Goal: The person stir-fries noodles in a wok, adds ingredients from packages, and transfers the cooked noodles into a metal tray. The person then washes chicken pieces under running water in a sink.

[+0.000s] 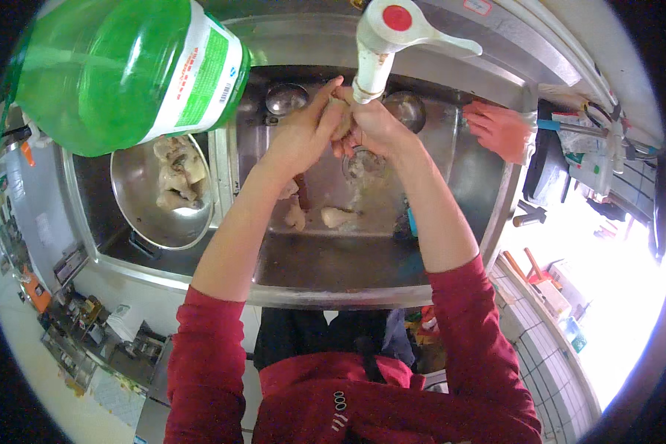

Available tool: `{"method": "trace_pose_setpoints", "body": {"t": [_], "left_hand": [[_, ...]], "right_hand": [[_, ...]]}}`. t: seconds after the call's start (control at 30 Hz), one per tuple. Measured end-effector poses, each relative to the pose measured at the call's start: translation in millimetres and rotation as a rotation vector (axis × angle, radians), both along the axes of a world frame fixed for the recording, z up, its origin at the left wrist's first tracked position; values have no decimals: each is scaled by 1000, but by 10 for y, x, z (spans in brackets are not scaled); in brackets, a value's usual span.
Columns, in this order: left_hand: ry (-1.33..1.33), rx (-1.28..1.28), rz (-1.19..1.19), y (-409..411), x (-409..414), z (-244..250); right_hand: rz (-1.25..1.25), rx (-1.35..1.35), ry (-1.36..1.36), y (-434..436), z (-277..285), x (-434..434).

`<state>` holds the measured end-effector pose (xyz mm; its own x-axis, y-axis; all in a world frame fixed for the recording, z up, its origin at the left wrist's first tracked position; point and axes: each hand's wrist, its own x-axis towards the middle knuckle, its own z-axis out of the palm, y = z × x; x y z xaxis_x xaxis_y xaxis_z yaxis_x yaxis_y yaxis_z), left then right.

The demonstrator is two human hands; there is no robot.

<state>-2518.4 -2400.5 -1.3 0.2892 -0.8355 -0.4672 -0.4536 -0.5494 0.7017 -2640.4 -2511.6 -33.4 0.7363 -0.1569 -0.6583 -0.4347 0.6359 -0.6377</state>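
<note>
My left hand (pixel 305 127) and my right hand (pixel 380 127) meet over the right basin of a steel sink (pixel 422 261). Between them they grip a pale piece of raw meat (pixel 342 119), partly covered by my fingers. Just above my right hand is the spout of a white tap (pixel 373 75) with a red-marked lever. Below my hands, a pale drumstick-like piece (pixel 336 216) and other raw pieces (pixel 295 215) lie on the basin floor. Several more meat pieces (pixel 177 175) are in a steel bowl (pixel 139 205) in the left basin.
A large green plastic jug (pixel 105 72) bulks over the upper left. Two small round steel bowls (pixel 287 99) sit along the basin's back. Pink rubber gloves (pixel 499 131) hang at the right rim. A blue object (pixel 412 222) is half hidden by my right forearm.
</note>
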Motion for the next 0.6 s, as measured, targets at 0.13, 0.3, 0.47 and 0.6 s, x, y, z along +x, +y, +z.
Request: {"method": "trace_pose_setpoints", "body": {"t": [0.13, 0.3, 0.47, 0.6], "left_hand": [[601, -96, 401, 15, -166, -147], [588, -220, 477, 18, -378, -56], [431, -411, 381, 6, -535, 12], [235, -493, 351, -12, -567, 12]], "right_hand": [[-17, -842, 199, 226, 165, -5], [-460, -359, -71, 625, 294, -147], [-533, -233, -216, 685, 297, -218], [-475, -366, -212, 651, 389, -210]]}}
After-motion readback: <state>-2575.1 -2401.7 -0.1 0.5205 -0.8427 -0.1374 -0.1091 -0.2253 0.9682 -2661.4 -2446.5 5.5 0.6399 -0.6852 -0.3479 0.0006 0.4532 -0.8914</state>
